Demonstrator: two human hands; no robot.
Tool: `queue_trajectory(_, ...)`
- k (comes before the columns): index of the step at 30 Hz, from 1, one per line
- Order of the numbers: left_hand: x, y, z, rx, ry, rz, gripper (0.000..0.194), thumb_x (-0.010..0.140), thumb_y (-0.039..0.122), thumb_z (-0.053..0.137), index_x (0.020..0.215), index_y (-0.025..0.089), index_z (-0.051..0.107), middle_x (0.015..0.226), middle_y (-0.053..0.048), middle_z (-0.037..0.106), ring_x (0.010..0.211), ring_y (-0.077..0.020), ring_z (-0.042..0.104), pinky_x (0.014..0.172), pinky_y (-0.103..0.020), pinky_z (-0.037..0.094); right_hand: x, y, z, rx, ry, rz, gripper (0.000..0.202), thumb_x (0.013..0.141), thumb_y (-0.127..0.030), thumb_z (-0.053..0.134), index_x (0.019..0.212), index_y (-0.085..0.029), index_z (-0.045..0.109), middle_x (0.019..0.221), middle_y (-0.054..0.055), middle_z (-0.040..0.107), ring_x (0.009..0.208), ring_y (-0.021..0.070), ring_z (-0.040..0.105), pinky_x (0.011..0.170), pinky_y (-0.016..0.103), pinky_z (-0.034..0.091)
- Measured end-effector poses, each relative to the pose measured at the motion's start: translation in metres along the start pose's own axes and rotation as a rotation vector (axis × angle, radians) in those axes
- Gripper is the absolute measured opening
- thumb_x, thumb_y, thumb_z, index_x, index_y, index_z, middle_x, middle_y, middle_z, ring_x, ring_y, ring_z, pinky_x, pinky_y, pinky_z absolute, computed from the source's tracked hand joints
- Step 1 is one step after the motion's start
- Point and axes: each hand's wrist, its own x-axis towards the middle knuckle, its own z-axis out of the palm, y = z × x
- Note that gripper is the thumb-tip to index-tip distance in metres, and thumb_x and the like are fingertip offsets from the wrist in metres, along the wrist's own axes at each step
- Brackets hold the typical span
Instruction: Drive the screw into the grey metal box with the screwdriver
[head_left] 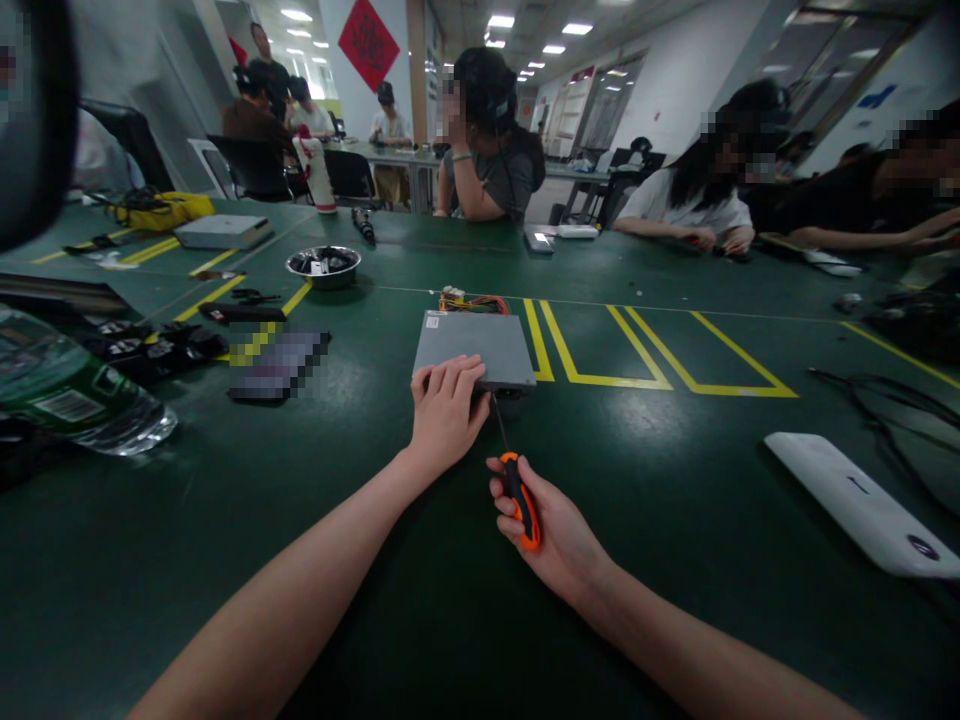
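Note:
A grey metal computer power supply (476, 340) lies on the green table, its bundle of coloured cables (480, 302) at the far side. Across its near left corner rests my left hand (448, 405), fingers on the top and thumb by the near face, gripping it. My right hand (544, 520) is closed around the orange and black handle of a screwdriver (521, 500). The screwdriver's thin shaft points up toward the near face of the power supply, beside my left thumb. Whether its tip touches the case I cannot tell.
Left on the table (360, 600) are a water bottle (75, 390), a phone (279, 366) and a metal bowl (323, 266) with small parts. A white flat device (862, 500) and black cables (900, 410) lie right. Several people sit across the table.

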Motion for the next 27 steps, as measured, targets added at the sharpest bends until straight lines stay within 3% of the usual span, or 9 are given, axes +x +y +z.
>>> queue_trajectory(4, -0.0002, -0.0002, 0.0005, -0.001, 0.000, 0.002, 0.028, 0.083, 0.023, 0.051, 0.110, 0.022, 0.047, 0.121, -0.004, 0.056, 0.114, -0.0210, 0.046, 0.095, -0.040, 0.026, 0.0001, -0.0009, -0.0003, -0.010, 0.002, -0.067, 0.010, 0.073, -0.017, 0.066, 0.076, -0.014, 0.057, 0.071, 0.001, 0.057, 0.052, 0.0036, 0.042, 0.041, 0.012, 0.029)
queue_trajectory(9, -0.0002, 0.0003, 0.0006, -0.001, -0.002, -0.003, 0.028, 0.082, 0.023, 0.052, 0.110, 0.023, 0.047, 0.121, -0.004, 0.057, 0.114, -0.0210, 0.046, 0.095, -0.041, 0.025, -0.0014, -0.0045, 0.0011, 0.008, 0.011, -0.009, 0.016, 0.083, -0.027, 0.054, 0.080, -0.012, 0.059, 0.069, 0.002, 0.056, 0.050, 0.0037, 0.041, 0.041, 0.013, 0.033)
queue_trajectory(13, -0.0001, 0.0002, 0.0008, -0.001, -0.001, -0.008, 0.029, 0.082, 0.023, 0.052, 0.110, 0.023, 0.047, 0.121, -0.003, 0.056, 0.114, -0.0207, 0.046, 0.095, -0.041, 0.025, -0.0022, -0.0061, 0.0031, 0.021, 0.004, 0.035, 0.023, 0.087, -0.029, 0.047, 0.089, -0.010, 0.060, 0.066, 0.002, 0.053, 0.047, 0.0032, 0.039, 0.036, 0.011, 0.028)
queue_trajectory(19, -0.0005, -0.0004, 0.0009, 0.003, -0.001, -0.004, 0.028, 0.083, 0.024, 0.050, 0.110, 0.023, 0.047, 0.120, -0.003, 0.056, 0.114, -0.0206, 0.046, 0.095, -0.040, 0.025, -0.0024, -0.0058, 0.0021, -0.001, 0.012, -0.050, 0.006, 0.076, -0.017, 0.062, 0.075, -0.014, 0.056, 0.069, 0.000, 0.054, 0.046, 0.0012, 0.037, 0.034, 0.009, 0.022)
queue_trajectory(24, -0.0004, 0.0000, 0.0004, -0.001, -0.006, -0.006, 0.028, 0.083, 0.024, 0.051, 0.111, 0.022, 0.047, 0.121, -0.004, 0.056, 0.114, -0.0205, 0.046, 0.095, -0.040, 0.025, -0.0041, -0.0070, 0.0034, 0.018, 0.029, 0.043, 0.019, 0.085, -0.029, 0.051, 0.081, -0.012, 0.058, 0.069, 0.002, 0.054, 0.049, 0.0032, 0.041, 0.039, 0.012, 0.032)
queue_trajectory(27, -0.0003, 0.0001, 0.0002, -0.005, -0.005, -0.009, 0.028, 0.083, 0.024, 0.050, 0.111, 0.023, 0.047, 0.121, -0.004, 0.056, 0.114, -0.0210, 0.046, 0.095, -0.041, 0.025, -0.0040, -0.0079, 0.0049, 0.030, 0.022, 0.066, 0.022, 0.086, -0.030, 0.048, 0.088, -0.011, 0.060, 0.068, 0.002, 0.053, 0.048, 0.0036, 0.041, 0.037, 0.012, 0.029)
